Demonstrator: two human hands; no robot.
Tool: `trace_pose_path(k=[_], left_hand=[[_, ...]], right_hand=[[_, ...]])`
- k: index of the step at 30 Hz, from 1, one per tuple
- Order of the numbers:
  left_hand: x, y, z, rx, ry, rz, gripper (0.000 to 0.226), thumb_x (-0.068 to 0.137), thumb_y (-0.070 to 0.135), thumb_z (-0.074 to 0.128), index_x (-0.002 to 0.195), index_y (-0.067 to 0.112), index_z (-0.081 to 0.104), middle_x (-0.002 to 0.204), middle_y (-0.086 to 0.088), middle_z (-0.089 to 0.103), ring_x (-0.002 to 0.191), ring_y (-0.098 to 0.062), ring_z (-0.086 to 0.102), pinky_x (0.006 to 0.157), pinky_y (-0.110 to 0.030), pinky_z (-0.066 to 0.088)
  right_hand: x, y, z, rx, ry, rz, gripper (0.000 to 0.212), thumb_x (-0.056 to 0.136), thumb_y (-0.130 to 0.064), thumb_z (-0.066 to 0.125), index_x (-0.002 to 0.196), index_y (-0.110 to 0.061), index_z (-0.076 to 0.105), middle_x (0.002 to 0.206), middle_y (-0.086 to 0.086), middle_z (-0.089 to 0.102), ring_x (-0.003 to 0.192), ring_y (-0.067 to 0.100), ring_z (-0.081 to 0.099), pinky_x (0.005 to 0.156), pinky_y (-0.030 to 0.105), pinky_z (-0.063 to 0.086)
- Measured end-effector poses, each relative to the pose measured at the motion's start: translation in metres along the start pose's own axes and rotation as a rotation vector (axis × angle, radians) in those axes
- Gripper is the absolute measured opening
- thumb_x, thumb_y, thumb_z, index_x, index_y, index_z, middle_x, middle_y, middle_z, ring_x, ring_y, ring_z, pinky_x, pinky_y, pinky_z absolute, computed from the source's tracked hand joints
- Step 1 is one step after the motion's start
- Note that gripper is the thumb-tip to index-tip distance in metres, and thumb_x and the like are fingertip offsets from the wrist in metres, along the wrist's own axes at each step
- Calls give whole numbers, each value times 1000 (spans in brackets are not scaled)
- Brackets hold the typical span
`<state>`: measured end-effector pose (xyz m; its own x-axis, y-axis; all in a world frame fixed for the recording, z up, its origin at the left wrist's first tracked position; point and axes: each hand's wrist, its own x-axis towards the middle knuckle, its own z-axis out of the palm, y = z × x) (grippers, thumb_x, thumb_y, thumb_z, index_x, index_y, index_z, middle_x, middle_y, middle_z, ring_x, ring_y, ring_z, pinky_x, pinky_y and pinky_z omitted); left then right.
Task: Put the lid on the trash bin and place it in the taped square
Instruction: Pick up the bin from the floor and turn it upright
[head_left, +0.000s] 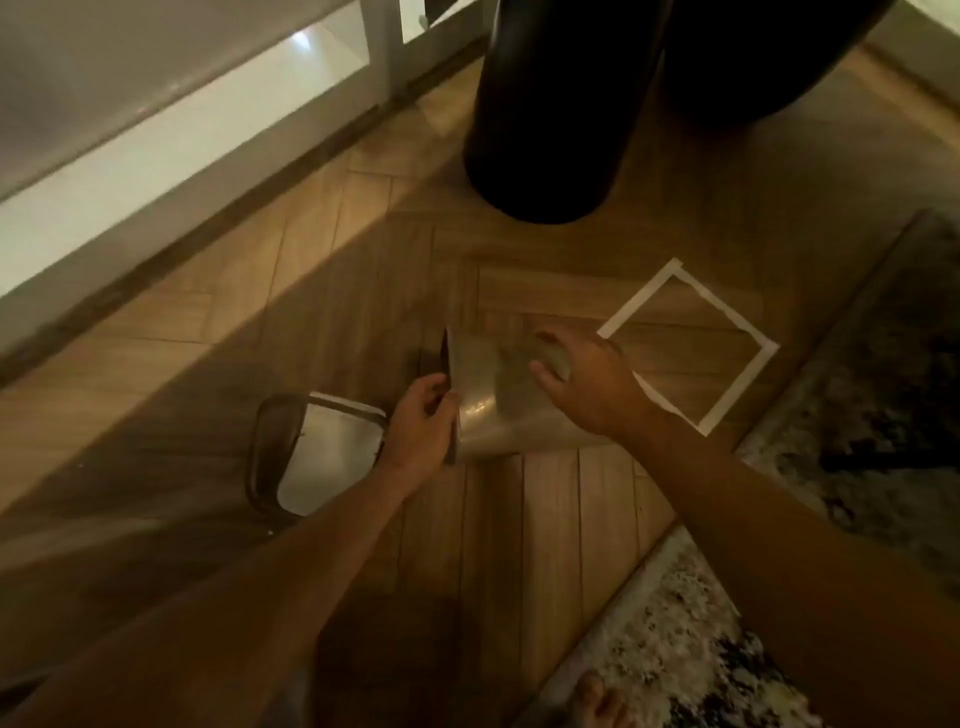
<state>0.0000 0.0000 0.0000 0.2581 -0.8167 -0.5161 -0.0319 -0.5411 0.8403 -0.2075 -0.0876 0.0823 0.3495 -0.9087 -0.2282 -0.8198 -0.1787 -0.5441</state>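
Trash bin (498, 400) on its side on floor (260, 338), both hands on it: left hand (421, 421) fingers clamped on rim, right hand (587, 384) fingers spread over base. Lid (317, 457) at 9 o'clock, taped square (691, 343) at 2 o'clock.

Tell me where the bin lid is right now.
In the head view the lid lies on the wood floor at lower left, just left of the left hand and the trash bin, well outside the taped square.

No readable text, labels, brands, numbers or signs anywhere; blurred throughout, including around the taped square (688, 345).
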Motion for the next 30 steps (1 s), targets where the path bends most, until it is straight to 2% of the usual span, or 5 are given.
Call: trace_pose_path(k=[4,9,13,19,30], left_hand=[[10,-1,7,-46,12,35,39,88,53,59,124,40,57,113,18,67,99,5,67,74,-11,50],[20,-7,14,-100,30,74,48,88,59,52,129,35,60,116,11,69,100,-5,69,71,-18,53],[19,-16,25,-110,38,94,36,99,49,46,130,35,58,106,26,69,95,8,65,68,-7,49],[16,-33,39,-195,-2,28,26,102,48,40,112,40,63,99,26,72,91,3,70,66,-10,52],[16,-20,37,-201,-26,13,33,107,46,40,95,54,69,84,36,70,77,14,67,56,-4,48]], right_hand=[[30,12,16,-50,-87,7,52,104,-41,62,151,-21,54,139,7,70,112,24,69,87,30,45],[53,18,41,-20,-147,20,50,104,-48,60,147,-23,56,140,7,66,127,27,63,103,42,53],[64,24,60,-132,-134,-19,53,106,-61,47,139,-23,64,134,6,69,127,28,61,113,54,43],[61,32,84,-266,-78,5,65,107,-66,33,151,-23,56,152,9,61,142,35,52,120,50,31],[46,26,75,-237,-57,15,63,110,-57,35,155,-17,53,158,10,56,147,33,48,123,51,30]])
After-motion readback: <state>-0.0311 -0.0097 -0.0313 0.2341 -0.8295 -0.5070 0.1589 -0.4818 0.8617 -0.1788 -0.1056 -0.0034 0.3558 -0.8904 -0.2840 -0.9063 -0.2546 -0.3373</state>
